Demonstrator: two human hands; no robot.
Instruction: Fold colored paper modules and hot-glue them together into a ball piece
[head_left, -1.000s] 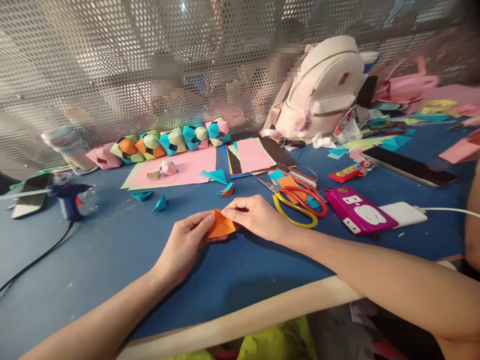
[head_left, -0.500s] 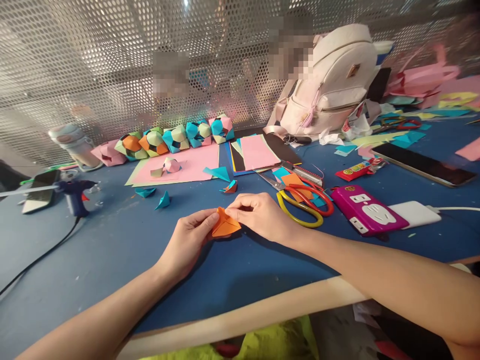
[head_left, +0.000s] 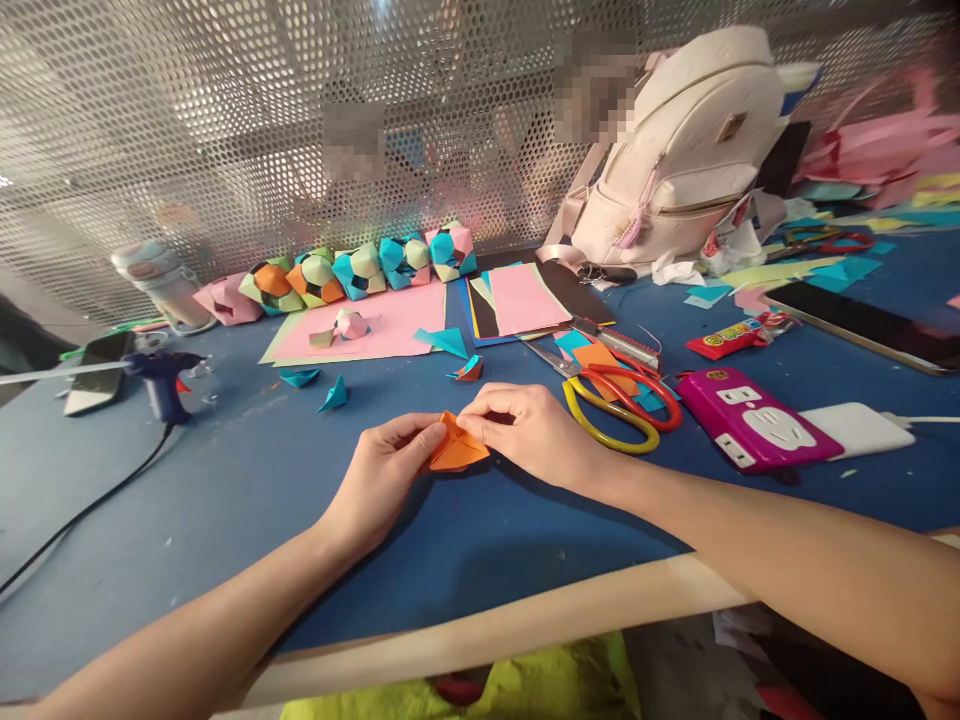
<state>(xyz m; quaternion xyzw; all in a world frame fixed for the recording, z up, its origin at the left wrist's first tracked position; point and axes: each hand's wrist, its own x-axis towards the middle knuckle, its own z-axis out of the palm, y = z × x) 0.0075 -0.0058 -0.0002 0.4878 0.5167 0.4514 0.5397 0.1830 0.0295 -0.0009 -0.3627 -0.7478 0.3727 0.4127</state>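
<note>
Two-handed, pinching orange paper [head_left: 459, 454]: left edge in left hand [head_left: 381, 468], upper right side in right hand [head_left: 536, 432].

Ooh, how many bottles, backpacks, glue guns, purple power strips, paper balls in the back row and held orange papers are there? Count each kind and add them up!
Bottle: 1
Backpack: 1
Glue gun: 1
Purple power strip: 1
Paper balls in the back row: 6
Held orange paper: 1
Total: 11

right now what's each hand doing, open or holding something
Left hand: closed, pinching the orange paper from its left side.
Right hand: closed, fingertips on the same paper.
</note>
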